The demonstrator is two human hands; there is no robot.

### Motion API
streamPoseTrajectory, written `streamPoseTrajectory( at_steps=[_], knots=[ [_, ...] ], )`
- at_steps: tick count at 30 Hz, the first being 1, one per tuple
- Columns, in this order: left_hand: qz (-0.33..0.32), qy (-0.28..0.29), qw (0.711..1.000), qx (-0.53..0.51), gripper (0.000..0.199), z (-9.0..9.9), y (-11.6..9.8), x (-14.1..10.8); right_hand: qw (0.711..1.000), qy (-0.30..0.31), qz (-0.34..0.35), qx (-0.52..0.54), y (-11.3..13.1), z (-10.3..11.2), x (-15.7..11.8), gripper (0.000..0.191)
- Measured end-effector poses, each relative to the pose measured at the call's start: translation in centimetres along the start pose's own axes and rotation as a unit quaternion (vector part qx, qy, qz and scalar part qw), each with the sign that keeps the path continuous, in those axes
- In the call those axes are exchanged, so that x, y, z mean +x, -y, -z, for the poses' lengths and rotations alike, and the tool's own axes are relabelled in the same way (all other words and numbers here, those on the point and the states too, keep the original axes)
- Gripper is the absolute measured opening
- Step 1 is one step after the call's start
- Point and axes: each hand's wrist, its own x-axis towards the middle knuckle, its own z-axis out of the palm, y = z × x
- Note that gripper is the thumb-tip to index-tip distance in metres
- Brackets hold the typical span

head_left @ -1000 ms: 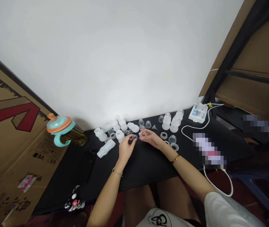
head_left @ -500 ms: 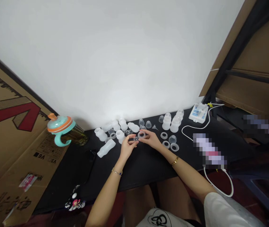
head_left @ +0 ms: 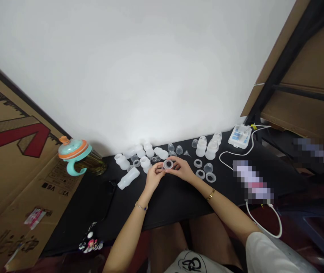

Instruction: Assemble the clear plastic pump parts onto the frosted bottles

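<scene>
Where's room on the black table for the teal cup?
The widest bare patch is the black table in front of the left hand and right hand. A smaller one lies between the silicone rings and the white cable. Behind the hands, bottle parts crowd.

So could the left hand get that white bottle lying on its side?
Probably yes. The white plastic bottle lies just beside the left hand, and nothing stands between them, though the fingers are busy at the clear ring.

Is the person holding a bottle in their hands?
No, the left hand and right hand hold a small clear ring, and a white bottle lies on the table.
</scene>
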Motion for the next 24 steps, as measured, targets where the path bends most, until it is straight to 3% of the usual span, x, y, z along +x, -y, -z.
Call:
streamPoseTrajectory(
  at_steps=[5,13,24],
  knots=[
    [-0.005,-0.003,1.000,0.004,0.042,0.2,0.3,0.1,0.998,0.032,0.033,-0.035,-0.3,-0.1,-0.2,0.050],
    [-0.021,0.002,1.000,0.015,0.039,0.1,0.5,0.1,0.999,0.050,-0.002,-0.003,-0.3,-0.1,-0.2,0.047],
    [0.052,0.014,0.997,-0.049,0.051,0.3,-0.2,0.2,0.995,0.069,0.041,-0.057,-1.2,-0.3,-0.1,0.048]
  ],
)
